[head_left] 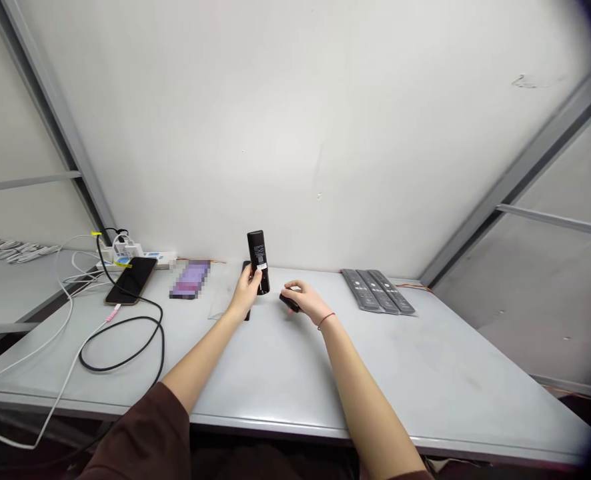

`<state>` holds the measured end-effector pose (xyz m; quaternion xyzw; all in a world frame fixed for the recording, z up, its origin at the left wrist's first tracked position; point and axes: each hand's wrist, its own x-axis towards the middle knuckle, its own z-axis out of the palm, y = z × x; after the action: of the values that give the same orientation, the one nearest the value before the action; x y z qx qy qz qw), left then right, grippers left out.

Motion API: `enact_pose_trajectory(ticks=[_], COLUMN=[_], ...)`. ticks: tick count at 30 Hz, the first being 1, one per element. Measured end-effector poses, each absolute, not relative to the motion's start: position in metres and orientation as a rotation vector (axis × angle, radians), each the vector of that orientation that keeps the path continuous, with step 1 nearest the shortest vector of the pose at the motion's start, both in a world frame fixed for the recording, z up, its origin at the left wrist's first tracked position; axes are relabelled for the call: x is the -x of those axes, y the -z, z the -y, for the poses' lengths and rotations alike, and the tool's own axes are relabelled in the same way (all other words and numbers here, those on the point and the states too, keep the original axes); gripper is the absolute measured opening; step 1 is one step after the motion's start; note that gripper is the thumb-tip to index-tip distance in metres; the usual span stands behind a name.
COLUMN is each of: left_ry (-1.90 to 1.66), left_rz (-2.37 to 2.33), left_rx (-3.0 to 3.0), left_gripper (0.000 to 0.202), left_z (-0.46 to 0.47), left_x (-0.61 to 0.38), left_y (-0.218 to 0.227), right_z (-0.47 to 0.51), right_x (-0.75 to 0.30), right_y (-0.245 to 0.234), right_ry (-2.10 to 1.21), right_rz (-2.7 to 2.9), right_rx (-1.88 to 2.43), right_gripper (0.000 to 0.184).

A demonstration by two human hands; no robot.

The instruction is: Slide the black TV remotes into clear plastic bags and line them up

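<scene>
Gripping a slim black remote control (258, 262) upright near the table's far edge, the left hand (244, 291) wraps its lower end, leaving small printed markings and a white label visible on the back. The right hand (300, 300) curls closed around a small dark object (289, 303), mostly hidden by the fingers, just beside the remote. On the pale grey table (425, 373), three plastic-sleeved remotes (378, 291) lie to the right, and a black smartphone (130, 280) lies left among cables (120, 347).
</scene>
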<state>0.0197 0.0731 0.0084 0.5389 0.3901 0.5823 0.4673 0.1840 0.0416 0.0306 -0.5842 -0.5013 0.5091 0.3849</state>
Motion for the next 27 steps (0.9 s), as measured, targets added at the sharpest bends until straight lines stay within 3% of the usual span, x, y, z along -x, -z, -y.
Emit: enact_pose_trajectory(ticks=[4,9,15,20,27], left_ry=[-1.152,-0.88,-0.665,-0.467,-0.211], left_rz=[-1.183,-1.373,-1.583,-1.723,-1.128], left_rx=[-1.552,-1.777,-2.151,-2.314,-2.432], left_gripper=[0.034,0.037,0.041,0.034,0.018], left_z=[-0.062,-0.042,-0.033,-0.025,-0.02], left_x=[-0.023,-0.036,-0.041,-0.036,-0.018], left_y=[-0.008,-0.002,-0.004,-0.019,-0.035], right_z=[-0.048,-0.055,-0.056,-0.055,-0.054], right_x=[-0.201,-0.21,-0.211,-0.211,-0.214], right_y=[-0.021,-0.007,-0.008,-0.007,-0.006], right_ry=[-1.03,-0.979,-0.738,-0.697,-0.707], right_rz=[1.405,1.468,1.596,1.64,1.692], right_rx=[1.661,1.744,1.854,1.865,1.886], right_gripper=[0.031,0.038,0.023,0.026,0.04])
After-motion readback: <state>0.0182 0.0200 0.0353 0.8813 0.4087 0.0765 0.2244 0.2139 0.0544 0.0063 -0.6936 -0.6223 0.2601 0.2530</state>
